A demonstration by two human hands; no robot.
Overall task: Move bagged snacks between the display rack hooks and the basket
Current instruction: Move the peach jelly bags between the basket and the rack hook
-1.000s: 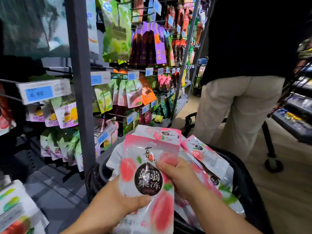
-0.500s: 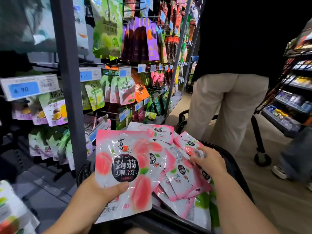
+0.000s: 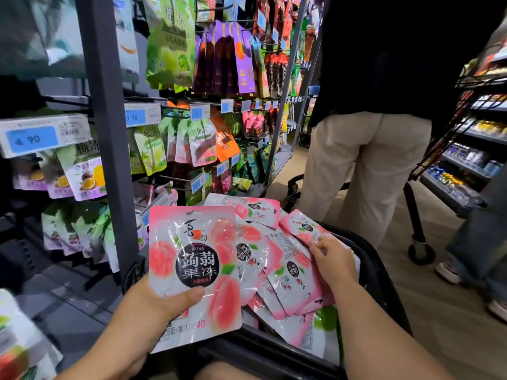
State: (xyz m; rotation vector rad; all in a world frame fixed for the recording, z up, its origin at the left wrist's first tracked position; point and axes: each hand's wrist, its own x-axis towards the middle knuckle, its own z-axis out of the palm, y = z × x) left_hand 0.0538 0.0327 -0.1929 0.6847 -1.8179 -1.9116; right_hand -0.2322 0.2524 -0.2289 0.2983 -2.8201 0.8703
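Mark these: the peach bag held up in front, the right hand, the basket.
peach bag (image 3: 194, 267): head view, on the round black label at its middle.
right hand (image 3: 333, 260): head view, on the back of the hand.
basket (image 3: 381, 283): head view, on the bare black wall at its right side.

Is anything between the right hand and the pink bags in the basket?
Nothing visible. The right hand touches the pink bags piled in the basket; the held bag in the left hand is off to its left.

Bags (image 3: 290, 286) in basket (image 3: 381, 272), rack (image 3: 107, 133) L
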